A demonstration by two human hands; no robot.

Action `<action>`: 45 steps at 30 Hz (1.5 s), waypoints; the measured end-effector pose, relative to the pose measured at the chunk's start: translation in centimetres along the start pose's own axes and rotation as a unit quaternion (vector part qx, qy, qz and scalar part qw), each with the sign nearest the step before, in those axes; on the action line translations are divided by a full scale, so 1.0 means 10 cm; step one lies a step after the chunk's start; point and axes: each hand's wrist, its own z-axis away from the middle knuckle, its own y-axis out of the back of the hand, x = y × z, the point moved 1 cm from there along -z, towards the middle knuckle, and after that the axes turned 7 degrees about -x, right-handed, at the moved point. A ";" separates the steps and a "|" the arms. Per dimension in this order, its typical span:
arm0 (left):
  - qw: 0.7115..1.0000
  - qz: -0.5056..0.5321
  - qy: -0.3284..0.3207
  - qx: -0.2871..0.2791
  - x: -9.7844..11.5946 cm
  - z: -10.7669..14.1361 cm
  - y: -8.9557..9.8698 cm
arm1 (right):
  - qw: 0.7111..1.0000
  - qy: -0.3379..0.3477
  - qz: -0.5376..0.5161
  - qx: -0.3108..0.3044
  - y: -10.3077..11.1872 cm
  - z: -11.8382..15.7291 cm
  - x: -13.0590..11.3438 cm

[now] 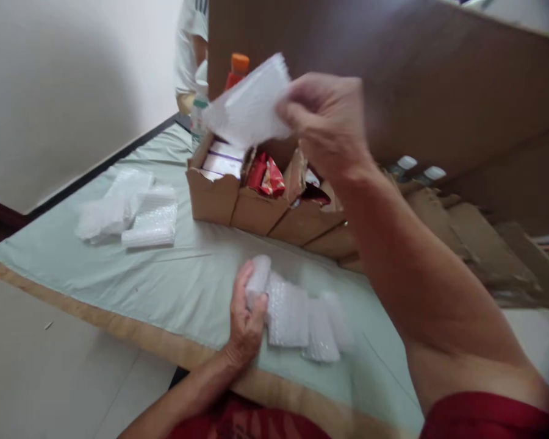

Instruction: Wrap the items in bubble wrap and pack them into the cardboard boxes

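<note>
My right hand (324, 119) is raised above the cardboard boxes, pinching a flat bubble wrap bag (256, 103) by its right edge. Low over the table, my left hand (247, 311) is wrapped round a small bubble wrap packet (258, 277). Just right of it, several more bubble wrap packets (288, 314) lie overlapping in a row; the farthest right are blurred. Another small pile of bubble wrap packets (153, 213) rests on the left part of the cloth. What any packet contains cannot be made out.
A row of open cardboard boxes (215, 198) lines the back of the table (196, 274), holding white cartons (222, 160) and red packets (266, 175). Bottles, one with an orange cap (240, 63), stand behind. A tall brown panel (439, 91) rises there. Another person (192, 49) is partly visible beyond.
</note>
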 end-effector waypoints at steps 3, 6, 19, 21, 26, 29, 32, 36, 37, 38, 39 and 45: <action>0.999 0.014 -0.019 0.038 0.10 -0.01 0.13 | 0.993 -0.016 -0.035 0.112 0.57 0.82 0.09; 0.995 -0.028 -0.057 0.075 0.17 0.02 0.30 | 0.988 -0.053 -0.015 0.143 0.91 1.77 0.25; 0.976 -0.149 0.014 -0.157 0.16 0.12 0.73 | 0.944 -0.223 -0.117 -0.211 0.48 4.42 1.19; 0.980 -0.164 0.047 -0.103 0.21 0.04 0.76 | 0.938 -0.263 -0.140 -0.177 0.51 4.41 1.24; 0.973 -0.187 0.117 -0.070 0.20 0.01 0.57 | 0.914 -0.381 -0.098 -0.098 0.24 4.37 1.26; 0.975 -0.183 0.110 -0.071 0.14 0.11 0.34 | 0.928 -0.352 -0.100 -0.065 -0.22 4.36 0.95; 0.978 -0.177 0.086 -0.071 0.11 0.19 0.14 | 0.934 -0.321 -0.159 -0.022 -0.57 4.28 0.55; 0.980 -0.146 0.067 -0.116 0.07 0.19 -0.04 | 0.904 -0.317 -0.287 0.000 -0.77 3.99 0.19; 0.981 -0.134 0.062 -0.128 0.07 0.17 -0.07 | 0.896 -0.313 -0.316 0.002 -0.78 3.91 0.14; 0.982 -0.121 0.058 -0.137 0.08 0.16 -0.08 | 0.888 -0.307 -0.341 0.003 -0.79 3.85 0.10; 0.983 -0.109 0.053 -0.139 0.09 0.16 -0.08 | 0.882 -0.302 -0.362 0.004 -0.79 3.79 0.06; 0.990 -0.118 0.009 -0.078 0.28 0.24 0.30 | 0.892 -0.247 -0.377 -0.012 -0.81 3.42 -0.18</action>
